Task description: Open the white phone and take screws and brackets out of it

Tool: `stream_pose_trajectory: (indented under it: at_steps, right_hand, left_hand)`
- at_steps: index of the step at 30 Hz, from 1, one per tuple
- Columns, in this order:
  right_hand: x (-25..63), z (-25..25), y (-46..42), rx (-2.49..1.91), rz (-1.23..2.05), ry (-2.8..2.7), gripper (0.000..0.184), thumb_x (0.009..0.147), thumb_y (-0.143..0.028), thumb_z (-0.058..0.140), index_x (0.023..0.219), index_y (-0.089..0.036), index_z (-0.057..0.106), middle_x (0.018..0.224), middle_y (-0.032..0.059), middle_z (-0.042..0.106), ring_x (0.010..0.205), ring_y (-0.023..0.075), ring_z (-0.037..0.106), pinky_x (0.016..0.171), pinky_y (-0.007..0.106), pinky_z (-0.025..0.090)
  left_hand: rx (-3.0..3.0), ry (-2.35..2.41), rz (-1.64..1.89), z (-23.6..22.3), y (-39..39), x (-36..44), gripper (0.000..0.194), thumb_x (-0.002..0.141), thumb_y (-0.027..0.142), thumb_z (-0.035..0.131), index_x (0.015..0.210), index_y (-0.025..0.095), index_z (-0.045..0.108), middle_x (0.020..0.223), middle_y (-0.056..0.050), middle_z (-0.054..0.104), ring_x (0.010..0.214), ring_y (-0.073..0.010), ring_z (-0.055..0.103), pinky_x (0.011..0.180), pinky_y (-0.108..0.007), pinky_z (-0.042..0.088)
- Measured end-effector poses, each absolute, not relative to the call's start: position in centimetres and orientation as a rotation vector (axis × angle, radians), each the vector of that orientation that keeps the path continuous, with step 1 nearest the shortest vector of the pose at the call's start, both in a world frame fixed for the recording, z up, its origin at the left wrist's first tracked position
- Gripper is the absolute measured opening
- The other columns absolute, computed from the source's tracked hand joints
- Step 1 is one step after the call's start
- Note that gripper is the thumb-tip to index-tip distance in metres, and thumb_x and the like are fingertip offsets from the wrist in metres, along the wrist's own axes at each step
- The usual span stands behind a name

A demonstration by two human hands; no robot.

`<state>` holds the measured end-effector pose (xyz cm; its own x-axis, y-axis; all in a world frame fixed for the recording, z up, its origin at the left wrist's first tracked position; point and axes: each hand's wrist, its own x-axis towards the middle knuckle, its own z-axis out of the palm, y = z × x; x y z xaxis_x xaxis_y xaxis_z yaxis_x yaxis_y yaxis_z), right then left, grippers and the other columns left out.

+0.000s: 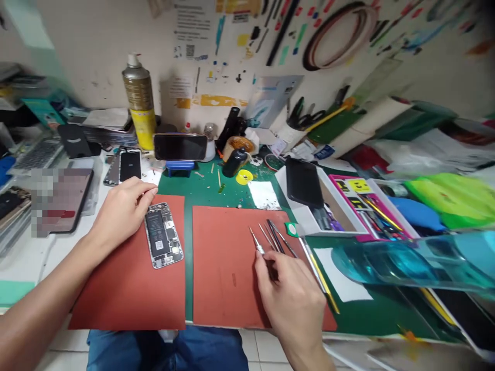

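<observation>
- The opened smartphone (167, 238), with its black battery (157, 232) exposed, lies on the left red mat (127, 281).
- The left hand (122, 207) is just beside the upper left corner of the smartphone; its fingers are drawn together, but one cannot tell if they grasp something.
- The right hand (292, 293), to the right of the smartphone, grasps a slender pointed tool (258, 247) with its fingers, over the right red mat (220, 252).
- Further right of the smartphone lies an open white box (346, 222).
- Behind the smartphone stands a spray can (141, 105).
</observation>
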<state>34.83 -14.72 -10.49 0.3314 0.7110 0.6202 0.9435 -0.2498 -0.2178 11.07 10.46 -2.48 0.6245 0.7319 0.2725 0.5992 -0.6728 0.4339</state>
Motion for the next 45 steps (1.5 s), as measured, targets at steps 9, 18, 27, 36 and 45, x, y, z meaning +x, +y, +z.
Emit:
stream_pose_trajectory:
  at_steps: [9, 18, 27, 36, 45]
  right_hand:
    - [27.8, -7.1, -11.9, -1.688, 0.723, -0.989, 0.029, 0.100, -0.050, 0.069, 0.108, -0.024, 0.080, 0.097, 0.0096, 0.082, 0.077, 0.0245, 0.077, 0.059, 0.032, 0.060]
    - [26.1, -6.4, -6.0, -1.643, 1.148, -0.764, 0.035, 0.084, -0.042, 0.078, 0.108, -0.016, 0.081, 0.085, 0.0075, 0.079, 0.071, 0.0208, 0.074, 0.059, 0.030, 0.060]
    - [25.7, -6.3, -5.8, -1.531, 1.307, -0.840, 0.040, 0.086, -0.054, 0.076, 0.090, -0.015, 0.084, 0.061, 0.0043, 0.067, 0.052, 0.0134, 0.051, 0.047, 0.024, 0.036]
    - [23.8, -6.6, -7.1, -1.361, 1.295, -0.780, 0.044, 0.092, -0.059, 0.076, 0.106, -0.018, 0.082, 0.065, 0.0007, 0.067, 0.058, 0.0151, 0.056, 0.064, 0.031, 0.050]
    - [23.4, -7.6, -9.0, -1.432, 0.702, -1.179, 0.009, 0.102, -0.029, 0.070, 0.102, -0.024, 0.078, 0.095, 0.0046, 0.076, 0.083, 0.0189, 0.073, 0.075, 0.029, 0.060]
  left_hand:
    - [1.490, 1.178, 0.628, -5.2, 2.4, 5.6, 0.059, 0.098, 0.071, 0.061, 0.134, 0.024, 0.066, 0.131, -0.013, 0.075, 0.121, -0.0299, 0.073, 0.105, -0.047, 0.062]
    - [1.104, 1.065, 0.660, -5.4, -2.2, 5.8, 0.069, 0.095, 0.067, 0.071, 0.155, 0.038, 0.054, 0.169, -0.007, 0.048, 0.161, -0.0328, 0.040, 0.134, -0.057, 0.034]
    - [1.060, 1.042, 0.681, -5.8, -2.5, 5.5, 0.068, 0.097, 0.060, 0.070, 0.157, 0.035, 0.049, 0.169, -0.008, 0.048, 0.161, -0.0306, 0.040, 0.134, -0.054, 0.036]
    - [0.892, 0.846, 0.787, -6.3, -1.5, 7.4, 0.072, 0.092, 0.044, 0.078, 0.156, 0.027, 0.049, 0.169, -0.013, 0.048, 0.151, -0.0348, 0.052, 0.121, -0.054, 0.051]
    - [0.727, 0.648, 0.767, -6.9, -2.0, 7.8, 0.057, 0.089, 0.021, 0.084, 0.140, 0.028, 0.060, 0.145, -0.011, 0.071, 0.140, -0.0307, 0.065, 0.119, -0.047, 0.053]
